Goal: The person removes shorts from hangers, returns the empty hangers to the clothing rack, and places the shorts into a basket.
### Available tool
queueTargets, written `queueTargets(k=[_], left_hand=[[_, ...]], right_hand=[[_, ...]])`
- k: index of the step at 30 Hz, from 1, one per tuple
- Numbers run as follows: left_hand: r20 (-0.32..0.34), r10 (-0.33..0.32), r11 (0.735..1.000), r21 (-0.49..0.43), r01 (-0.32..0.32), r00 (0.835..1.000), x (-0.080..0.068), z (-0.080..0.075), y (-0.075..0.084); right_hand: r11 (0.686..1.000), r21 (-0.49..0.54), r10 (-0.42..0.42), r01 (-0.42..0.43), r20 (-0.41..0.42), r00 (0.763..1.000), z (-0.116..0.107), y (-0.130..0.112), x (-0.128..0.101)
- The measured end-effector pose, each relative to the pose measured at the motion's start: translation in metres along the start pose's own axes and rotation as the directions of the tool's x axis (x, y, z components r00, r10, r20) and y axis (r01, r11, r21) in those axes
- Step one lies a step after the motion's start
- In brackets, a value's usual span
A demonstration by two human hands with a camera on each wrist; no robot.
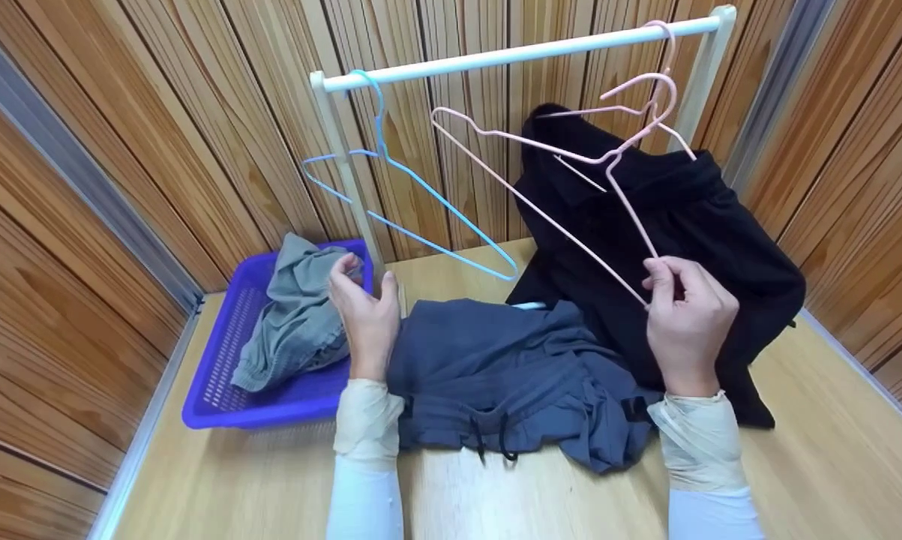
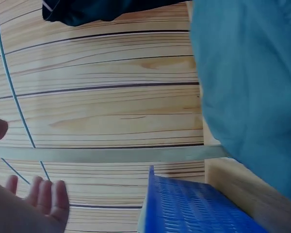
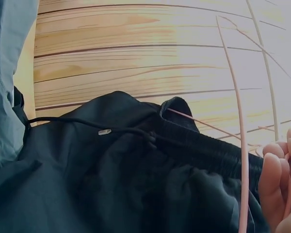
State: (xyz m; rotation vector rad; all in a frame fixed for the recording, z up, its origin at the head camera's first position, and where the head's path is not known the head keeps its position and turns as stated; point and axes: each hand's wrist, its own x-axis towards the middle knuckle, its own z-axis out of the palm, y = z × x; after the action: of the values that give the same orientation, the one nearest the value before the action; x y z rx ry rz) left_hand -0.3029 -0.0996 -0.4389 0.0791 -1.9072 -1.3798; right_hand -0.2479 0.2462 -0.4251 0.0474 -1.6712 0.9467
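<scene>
My right hand [image 1: 690, 322] pinches one arm of a pink wire hanger [image 1: 633, 214] between thumb and fingers, near its lower corner. The hanger is bare, with its hook pointing up in front of the rail. My left hand [image 1: 368, 322] is raised beside the purple basket [image 1: 271, 417], fingers apart from the thumb, holding nothing. Below and between both hands, dark grey-blue drawstring pants [image 1: 488, 360] lie spread on the table, waistband towards me. Behind my right hand, black drawstring pants [image 1: 728, 255] hang on another pink hanger [image 1: 672, 52].
A white rail [image 1: 525, 56] on upright posts runs across the back. At its left end hangs a bare blue hanger [image 1: 454, 210]. Crumpled grey-green clothing [image 1: 301, 300] lies in the basket. Wood-patterned panels [image 1: 121, 135] enclose the wooden table [image 1: 465, 495] at the back and sides.
</scene>
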Motion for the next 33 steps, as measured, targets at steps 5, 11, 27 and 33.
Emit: queueTargets(k=[5, 11, 27, 33], left_hand=[[0.057, -0.116, 0.99, -0.068, 0.12, 0.992, 0.022, 0.007, 0.001], [0.134, -0.267, 0.954, -0.105, 0.281, 0.954, 0.047, 0.018, -0.002], [0.04, -0.309, 0.943, -0.117, 0.312, 0.95, 0.064, 0.035, -0.031], [0.0, -0.327, 0.942, -0.075, 0.326, 0.945, 0.064, 0.039, -0.032]], right_hand=[[0.999, -0.035, -0.025, 0.026, 0.018, 1.0, 0.005, -0.005, 0.007], [0.995, -0.078, -0.064, 0.068, 0.048, 0.997, 0.013, -0.019, 0.033], [0.988, -0.116, -0.082, 0.101, 0.156, 0.984, 0.037, -0.055, 0.064], [0.983, -0.128, -0.107, 0.135, 0.205, 0.973, 0.05, -0.067, 0.07]])
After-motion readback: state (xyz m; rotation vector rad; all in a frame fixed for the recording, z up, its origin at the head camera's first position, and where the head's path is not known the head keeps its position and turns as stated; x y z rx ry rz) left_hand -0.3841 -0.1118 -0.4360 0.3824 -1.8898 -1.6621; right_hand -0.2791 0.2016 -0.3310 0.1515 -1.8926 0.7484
